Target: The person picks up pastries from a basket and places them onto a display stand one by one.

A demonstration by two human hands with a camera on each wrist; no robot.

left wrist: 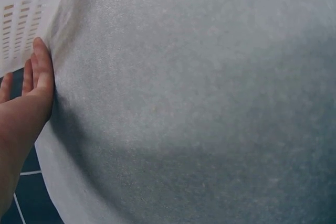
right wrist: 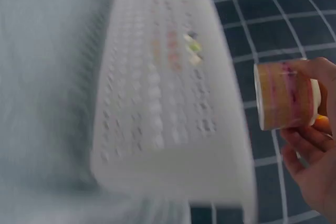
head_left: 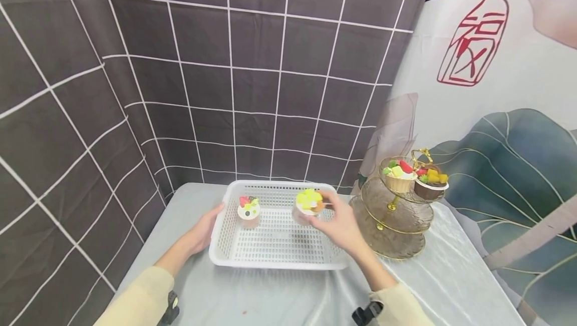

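A white plastic basket (head_left: 279, 264) with slotted walls stands on the table. My left hand (head_left: 204, 230) touches its left side with straight fingers, and the left wrist view shows the fingertips (left wrist: 43, 59) right at the basket wall. My right hand (head_left: 339, 221) grips a cupcake (head_left: 308, 203) with a yellow and white top by its sides. From the right wrist, this cupcake (right wrist: 286, 97) appears above the basket's rim, its brown and pink striped cup turned to the camera. Another cupcake (head_left: 249, 213), topped with white cream and red and green bits, sits inside the basket at left.
Right of the basket stands a three-tier glass stand (head_left: 392, 221) with gold rims. Its top tier bears a fruit-topped cupcake (head_left: 399, 178) and a dark-cupped one (head_left: 430, 184). A pale cloth (head_left: 288, 298) covers the table. A dark gridded curtain (head_left: 257, 90) hangs behind.
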